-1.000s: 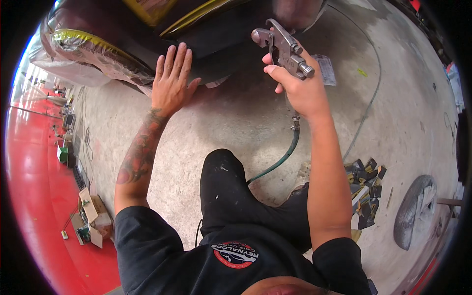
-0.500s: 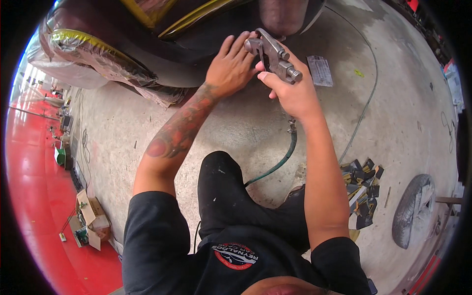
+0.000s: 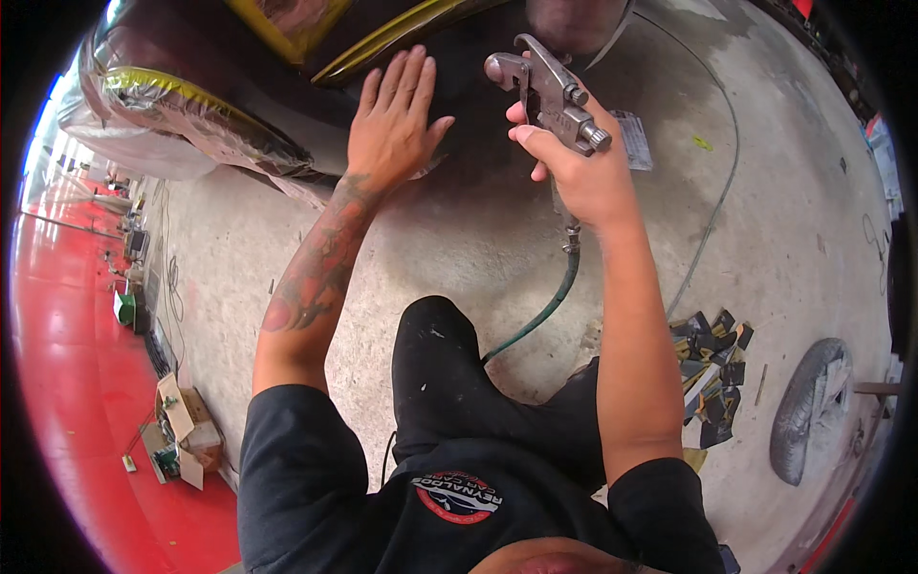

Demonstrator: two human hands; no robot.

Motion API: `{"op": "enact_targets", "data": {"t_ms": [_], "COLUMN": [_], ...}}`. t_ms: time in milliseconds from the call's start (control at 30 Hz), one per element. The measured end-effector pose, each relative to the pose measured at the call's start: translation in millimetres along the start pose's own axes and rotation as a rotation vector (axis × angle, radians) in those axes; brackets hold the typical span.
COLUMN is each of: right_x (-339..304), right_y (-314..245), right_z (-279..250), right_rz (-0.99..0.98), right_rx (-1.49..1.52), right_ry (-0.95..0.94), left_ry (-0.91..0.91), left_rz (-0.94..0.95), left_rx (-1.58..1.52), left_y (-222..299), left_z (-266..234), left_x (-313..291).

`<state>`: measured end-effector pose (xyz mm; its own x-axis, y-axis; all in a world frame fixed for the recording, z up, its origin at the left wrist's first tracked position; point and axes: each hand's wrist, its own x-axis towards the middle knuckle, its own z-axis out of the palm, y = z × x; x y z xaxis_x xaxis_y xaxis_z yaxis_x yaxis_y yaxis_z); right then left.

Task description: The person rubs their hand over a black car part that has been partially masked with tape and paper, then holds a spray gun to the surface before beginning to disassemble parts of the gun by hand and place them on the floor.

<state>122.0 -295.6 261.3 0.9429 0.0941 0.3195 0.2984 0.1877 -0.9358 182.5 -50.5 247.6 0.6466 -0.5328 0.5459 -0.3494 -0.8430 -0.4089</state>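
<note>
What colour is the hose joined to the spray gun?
The hose is dark green, best seen in the head view.

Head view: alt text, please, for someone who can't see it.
The person's right hand holds a metal spray gun on a green hose. The left hand is open, on or just off a dark, partly plastic-covered car; concrete floor below.

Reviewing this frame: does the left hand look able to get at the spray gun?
Probably yes. The left hand holds nothing, its fingers extended, and the spray gun is close by on its right. Nothing visible stands between them, though the right hand grips the gun.
</note>
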Motion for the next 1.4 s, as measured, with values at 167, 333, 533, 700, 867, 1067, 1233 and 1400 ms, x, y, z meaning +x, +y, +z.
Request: {"op": "enact_targets", "data": {"t_ms": [167, 333, 533, 700, 867, 1067, 1233, 1400], "right_x": [-0.1, -0.4, -0.5, 0.8, 0.8, 2.0, -1.0, -1.6], "right_y": [-1.9, -6.7, -11.9, -14.1, -18.8, -28.4, -36.1, -40.1], "right_z": [-0.6, -0.6, -2.5, -4.4, -9.8, -23.1, -35.9, -37.5], "right_rz": [-0.010, -0.033, -0.043, -0.059, -0.081, -0.120, -0.144, -0.123], "right_rx": [0.022, 0.056, 0.097, 0.114, 0.117, 0.153, 0.138, 0.125], "right_ry": [0.007, 0.021, 0.028, 0.042, 0.070, 0.134, 0.154, 0.175], "left_ry": [-0.134, -0.053, 0.039, 0.166, 0.110, 0.193, 0.305, -0.341], "left_rz": [-0.086, -0.074, -0.051, 0.031, 0.036, 0.110, 0.193, 0.374], "left_rx": [-0.034, -0.014, 0.179, 0.238, 0.078, 0.105, 0.021, -0.971], "left_y": [3.2, -6.1, -30.0, -4.6, 26.3, 44.1, 62.6, 82.2], "left_z": [-17.0, -33.8, -17.9, 1.5, 10.5, 27.9, 18.4, 25.7], "left_x": [-27.4, -36.8, 2.2, 52.2, 98.6, 149.6, 199.8, 179.6]}}
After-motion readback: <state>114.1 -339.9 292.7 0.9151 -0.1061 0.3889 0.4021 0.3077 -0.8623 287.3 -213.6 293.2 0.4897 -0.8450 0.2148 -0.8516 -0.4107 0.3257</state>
